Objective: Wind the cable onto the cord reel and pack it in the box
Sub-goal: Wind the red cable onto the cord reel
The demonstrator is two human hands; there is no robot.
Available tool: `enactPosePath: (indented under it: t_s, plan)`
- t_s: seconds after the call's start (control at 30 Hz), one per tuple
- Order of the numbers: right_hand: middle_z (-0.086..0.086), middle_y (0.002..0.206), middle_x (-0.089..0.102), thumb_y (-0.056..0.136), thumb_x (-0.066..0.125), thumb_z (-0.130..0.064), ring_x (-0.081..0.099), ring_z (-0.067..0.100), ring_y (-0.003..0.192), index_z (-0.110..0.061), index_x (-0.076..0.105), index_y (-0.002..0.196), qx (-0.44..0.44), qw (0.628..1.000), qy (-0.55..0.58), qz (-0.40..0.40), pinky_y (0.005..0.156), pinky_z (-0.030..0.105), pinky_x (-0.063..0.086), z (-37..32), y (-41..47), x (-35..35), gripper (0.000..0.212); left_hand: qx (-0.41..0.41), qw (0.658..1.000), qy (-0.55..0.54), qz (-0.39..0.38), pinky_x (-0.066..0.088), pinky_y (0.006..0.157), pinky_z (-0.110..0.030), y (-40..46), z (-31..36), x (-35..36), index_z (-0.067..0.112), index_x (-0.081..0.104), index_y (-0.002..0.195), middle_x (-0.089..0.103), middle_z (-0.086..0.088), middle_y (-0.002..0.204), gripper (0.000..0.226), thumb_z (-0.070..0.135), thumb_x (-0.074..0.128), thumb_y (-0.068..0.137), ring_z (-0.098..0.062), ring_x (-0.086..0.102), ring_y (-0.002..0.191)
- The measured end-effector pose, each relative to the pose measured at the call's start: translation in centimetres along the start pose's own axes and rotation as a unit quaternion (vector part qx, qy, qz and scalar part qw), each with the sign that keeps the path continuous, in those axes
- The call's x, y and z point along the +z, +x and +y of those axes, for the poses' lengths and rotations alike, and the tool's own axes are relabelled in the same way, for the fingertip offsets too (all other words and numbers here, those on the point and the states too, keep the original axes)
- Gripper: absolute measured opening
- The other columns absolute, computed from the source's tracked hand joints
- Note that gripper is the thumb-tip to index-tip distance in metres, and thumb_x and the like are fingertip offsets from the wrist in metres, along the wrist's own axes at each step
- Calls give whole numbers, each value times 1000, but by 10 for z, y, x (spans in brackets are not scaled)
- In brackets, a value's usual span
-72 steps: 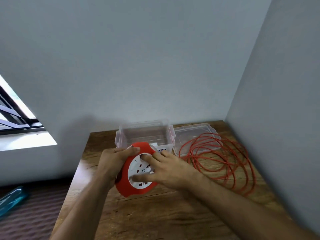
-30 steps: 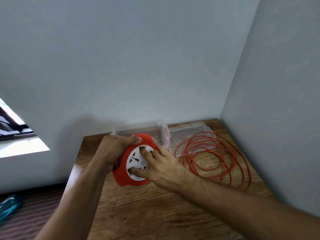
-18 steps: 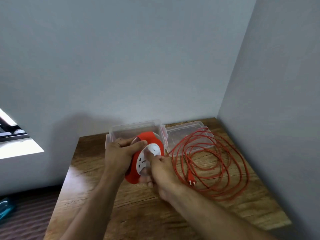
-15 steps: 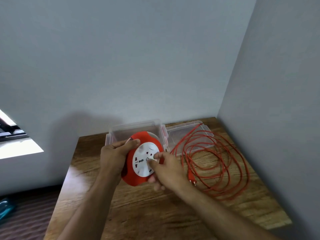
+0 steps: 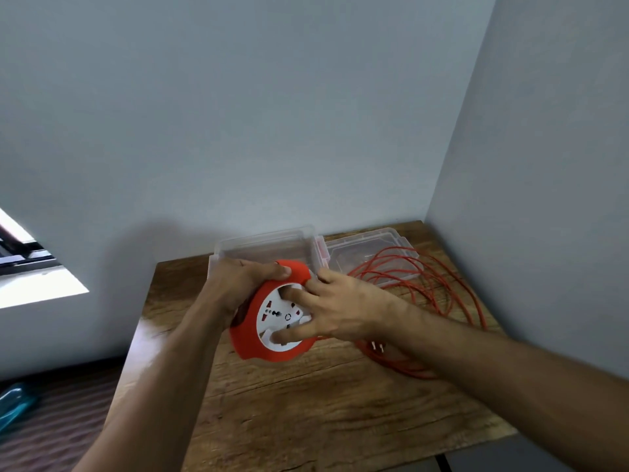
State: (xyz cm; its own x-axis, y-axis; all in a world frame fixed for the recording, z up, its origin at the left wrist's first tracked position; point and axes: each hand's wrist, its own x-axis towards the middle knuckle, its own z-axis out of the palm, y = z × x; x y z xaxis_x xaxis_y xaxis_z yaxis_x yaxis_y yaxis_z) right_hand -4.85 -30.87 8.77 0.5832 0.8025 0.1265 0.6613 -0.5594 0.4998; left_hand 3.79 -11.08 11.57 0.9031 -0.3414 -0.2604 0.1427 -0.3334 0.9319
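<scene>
the cord reel (image 5: 250, 330), a red housing with a white socket face, is held tilted above the wooden table (image 5: 306, 403), its face turned toward the camera. the left hand (image 5: 238, 284) comes in from the lower left, forearm angled up and to the right, and grips the reel's upper left rim, thumb curled over the top of the red edge. the right hand (image 5: 337, 311) reaches in from the lower right with the wrist bent leftward, fingers (image 5: 289, 294) spread across the white face and pressed onto it, the thumb low on the face. the orange cable (image 5: 442, 301) lies in loose loops on the table to the right of the reel, its plug (image 5: 377, 347) just below the right wrist. the clear plastic box (image 5: 265, 243) stands open behind the reel, against the wall, with its lid (image 5: 371, 247) lying beside it under the far loops
</scene>
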Motion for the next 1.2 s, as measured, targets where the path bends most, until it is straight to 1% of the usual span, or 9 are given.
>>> enactPosePath:
  t_s: [0.37,0.47,0.57,0.63,0.7,0.8,0.87,0.97,1.2]
  plan:
    - [14,118,66,93,56,-49,68,30,90,-41,34,144,333,929,162,17,80,41,48,-43,19,13,56,39,994,-85,49,65,57,-38,-2,-12,5,17,86,73,83,-10,73,13,26,93,66,-28,81,65]
    - [-1,102,72,80,61,-64,69,20,79,-45,38,128,590,684,412,120,63,31,56,-66,37,5,57,80,986,-126,74,62,52,-24,-9,-17,20,29,84,64,81,18,71,11,22,91,69,-5,78,63]
    - [3,99,72,85,65,-64,69,18,56,-33,43,123,660,273,678,174,38,24,47,-78,55,1,54,97,986,-96,94,64,66,-26,-12,-31,30,40,83,66,81,18,87,15,28,90,72,-4,78,78]
    - [6,89,75,94,61,-51,67,19,47,-21,43,133,638,157,739,149,35,20,42,-76,55,-3,53,85,986,-102,104,65,63,-32,-13,-37,28,35,85,73,84,0,89,6,34,90,69,-18,81,77]
    - [6,91,77,95,61,-41,70,21,50,-19,42,140,639,275,711,98,38,22,46,-71,44,-7,53,60,982,-137,112,61,52,-26,-11,-42,23,29,86,72,84,-3,78,5,32,89,69,-20,81,69]
    - [3,98,76,92,62,-39,72,23,71,-23,59,127,595,722,354,20,59,29,55,-64,15,-8,39,29,982,-158,101,59,47,-25,-10,-38,16,29,84,65,83,-1,71,12,26,86,76,-20,80,62]
    - [9,113,68,91,67,-29,70,26,74,-24,55,127,414,890,190,26,55,30,53,-56,-1,-9,38,33,984,-146,93,59,48,-25,-8,-32,12,32,83,63,82,3,69,15,25,87,76,-18,80,61]
    - [21,144,43,96,65,-22,67,33,96,-35,34,146,173,970,157,-61,58,39,60,-40,-14,-3,60,47,992,-94,70,61,53,-31,-3,-22,5,19,84,79,84,-3,80,13,29,89,72,-24,82,70]
    - [26,144,39,96,64,-23,67,32,70,-39,36,149,99,992,75,-8,53,43,59,-12,0,-3,62,51,999,-1,16,56,42,-22,1,-1,3,16,83,67,82,-6,68,18,31,86,77,-23,79,56]
